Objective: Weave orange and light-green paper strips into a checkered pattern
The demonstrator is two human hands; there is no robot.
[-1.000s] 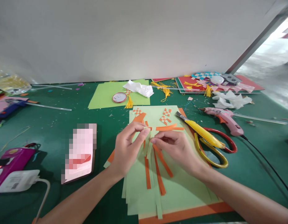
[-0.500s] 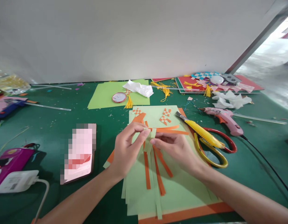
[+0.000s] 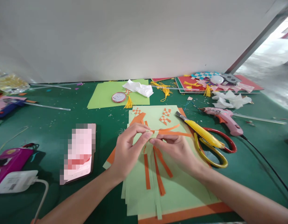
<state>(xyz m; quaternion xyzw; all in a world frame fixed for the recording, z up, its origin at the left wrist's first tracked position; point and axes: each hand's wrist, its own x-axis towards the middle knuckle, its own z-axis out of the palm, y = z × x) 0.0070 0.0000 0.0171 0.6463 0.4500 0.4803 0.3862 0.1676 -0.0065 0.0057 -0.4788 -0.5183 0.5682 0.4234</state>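
Observation:
My left hand [image 3: 132,147] pinches the left side of a small weave of orange and pale green paper strips [image 3: 154,134]. Across from it, my right hand [image 3: 176,146] closes thumb and fingers on a pale green strip at the weave's right side. Two orange paper strips [image 3: 174,132] stick out to the right above the right fingers. Beneath both hands lies a stack of pale green paper sheets [image 3: 181,193]. More loose orange strips [image 3: 159,174] and a long pale green strip [image 3: 158,205] lie on it. Small orange-and-white checkered woven pieces [image 3: 165,120] rest near its far edge.
Scissors [image 3: 220,161] and a yellow utility knife [image 3: 202,132] lie right of the stack, before a pink glue gun [image 3: 224,118]. At left are a phone [image 3: 80,155], a white charger [image 3: 16,182] and a purple power strip [image 3: 11,160]. Crumpled tissue [image 3: 139,88] sits behind.
The pale green strip at the weave has bent over between my fingers. The orange strips have shifted slightly right, their ends spread apart. Both hands stay nearly in place.

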